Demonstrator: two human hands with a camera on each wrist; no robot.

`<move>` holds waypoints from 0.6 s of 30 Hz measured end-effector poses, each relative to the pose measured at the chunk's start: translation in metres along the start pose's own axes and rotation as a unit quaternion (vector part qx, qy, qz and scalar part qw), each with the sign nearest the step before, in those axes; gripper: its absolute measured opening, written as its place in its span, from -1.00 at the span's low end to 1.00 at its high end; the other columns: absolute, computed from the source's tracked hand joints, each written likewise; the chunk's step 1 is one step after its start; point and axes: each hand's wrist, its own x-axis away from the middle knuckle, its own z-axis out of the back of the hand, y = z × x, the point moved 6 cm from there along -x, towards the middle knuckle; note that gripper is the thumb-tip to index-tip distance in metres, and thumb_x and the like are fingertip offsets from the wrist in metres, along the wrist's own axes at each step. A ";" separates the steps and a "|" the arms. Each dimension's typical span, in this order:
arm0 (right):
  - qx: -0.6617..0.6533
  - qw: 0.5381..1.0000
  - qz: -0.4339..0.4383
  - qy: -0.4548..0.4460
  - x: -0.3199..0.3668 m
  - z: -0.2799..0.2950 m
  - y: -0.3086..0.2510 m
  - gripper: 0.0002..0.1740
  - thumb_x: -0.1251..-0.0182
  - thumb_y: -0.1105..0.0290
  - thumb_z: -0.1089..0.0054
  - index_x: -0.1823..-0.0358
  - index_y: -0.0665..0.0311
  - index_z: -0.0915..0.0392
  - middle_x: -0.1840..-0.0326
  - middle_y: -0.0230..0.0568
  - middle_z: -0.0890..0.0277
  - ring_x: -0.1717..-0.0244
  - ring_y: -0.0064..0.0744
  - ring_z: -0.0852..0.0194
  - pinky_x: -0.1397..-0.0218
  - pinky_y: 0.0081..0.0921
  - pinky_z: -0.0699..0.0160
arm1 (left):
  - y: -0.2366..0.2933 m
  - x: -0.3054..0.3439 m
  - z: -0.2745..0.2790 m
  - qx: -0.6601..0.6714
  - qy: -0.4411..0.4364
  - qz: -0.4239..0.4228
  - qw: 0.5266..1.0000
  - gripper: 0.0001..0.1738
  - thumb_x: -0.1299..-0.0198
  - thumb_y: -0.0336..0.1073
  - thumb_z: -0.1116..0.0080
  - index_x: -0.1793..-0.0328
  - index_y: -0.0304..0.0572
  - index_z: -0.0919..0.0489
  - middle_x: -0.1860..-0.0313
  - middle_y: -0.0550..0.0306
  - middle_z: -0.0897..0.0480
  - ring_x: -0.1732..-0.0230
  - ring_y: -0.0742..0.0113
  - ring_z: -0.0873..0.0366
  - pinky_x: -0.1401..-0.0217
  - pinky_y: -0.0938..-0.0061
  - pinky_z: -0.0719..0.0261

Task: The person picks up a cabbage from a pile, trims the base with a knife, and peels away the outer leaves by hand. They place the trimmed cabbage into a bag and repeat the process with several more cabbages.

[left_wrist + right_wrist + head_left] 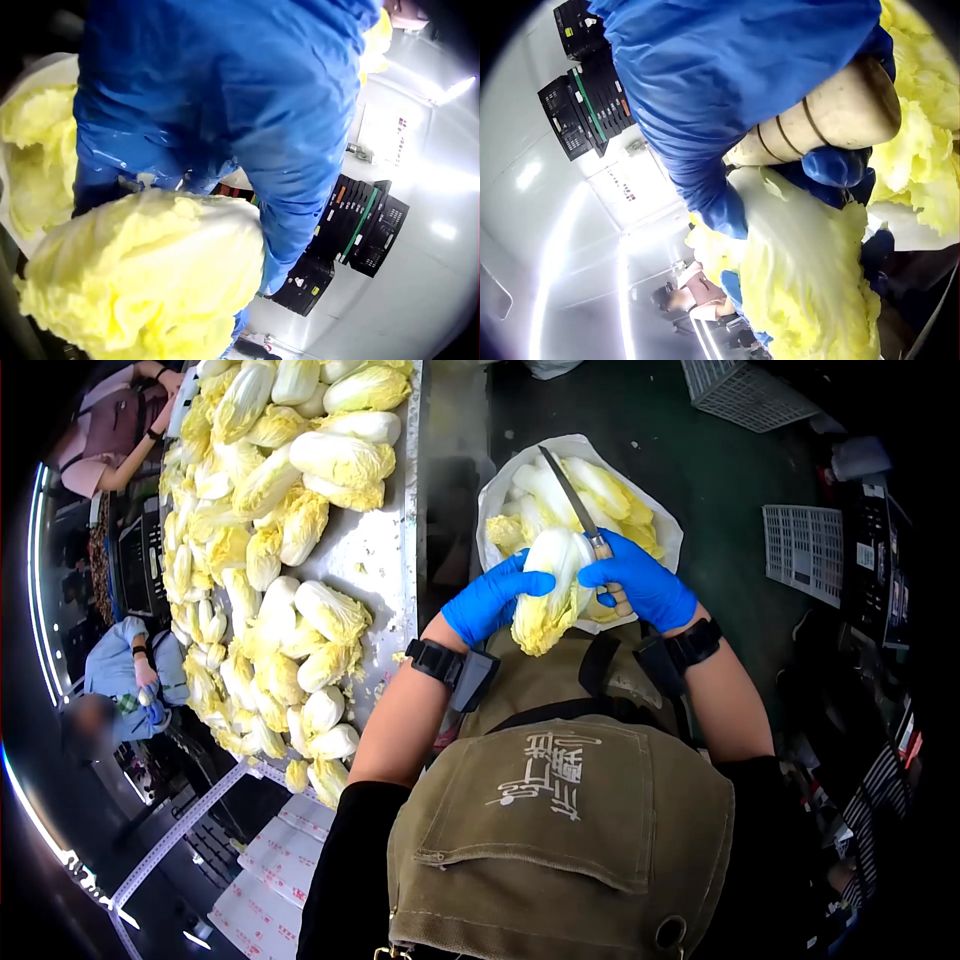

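Currently both gloved hands work above the near edge of the white bag, the landmark for everything below. The napa cabbage is held over that near edge, white base toward the bag's middle, yellow frilly end toward the wearer. Left hand, at the bag's near-left edge, grips the cabbage's side, thumb across the top, other fingers partly hidden beneath it. Right hand, near-right edge, has its fingers curled round the light wooden handle of a knife, its thumb against the cabbage's white base (right wrist view shows this best). Blade points away from the wearer, over the loose leaves inside the bag; whether the edge touches anything, cannot tell. Left of the bag, a metal table carries a big heap of cabbages, pale yellow and white. Right of the bag, two plastic crates: a white one farther off, a grey one nearer. On the bag's near side, the wearer's brown apron with pale lettering. Well left of the bag, past the table, a person in a light blue shirt and another person in a dark reddish apron, partly cut off.
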 end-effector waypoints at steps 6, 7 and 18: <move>-0.059 0.997 0.054 0.015 0.005 -0.015 -0.004 -0.60 -0.07 0.45 -0.27 0.03 0.21 -0.42 0.44 -0.45 -0.41 0.60 -0.72 -0.26 0.59 -0.76 -0.26 | 0.002 0.000 -0.005 0.009 0.033 -0.025 0.999 -0.30 -0.13 -0.24 -0.23 -0.39 -0.27 -0.27 -0.17 0.04 -0.51 -0.15 0.25 -0.51 -0.23 0.38 -0.46; -0.041 0.997 0.049 0.034 0.006 -0.015 -0.007 -0.59 -0.06 0.46 -0.27 0.01 0.20 -0.42 0.44 -0.47 -0.38 0.60 -0.73 -0.24 0.59 -0.75 -0.26 | 0.005 -0.002 -0.009 -0.044 0.054 -0.045 0.997 -0.31 -0.12 -0.26 -0.24 -0.38 -0.27 -0.29 -0.16 0.05 -0.52 -0.13 0.27 -0.51 -0.21 0.40 -0.47; 0.190 0.976 0.072 0.074 0.004 0.060 -0.034 -0.55 -0.10 0.35 -0.36 -0.03 0.31 -0.50 0.25 -0.35 -0.52 0.26 -0.63 -0.45 0.25 -0.66 -0.46 | 0.014 0.029 0.022 0.017 0.042 0.016 0.999 -0.35 -0.22 -0.09 -0.15 -0.37 -0.21 -0.31 -0.04 -0.07 -0.59 0.10 0.24 -0.58 0.03 0.38 -0.56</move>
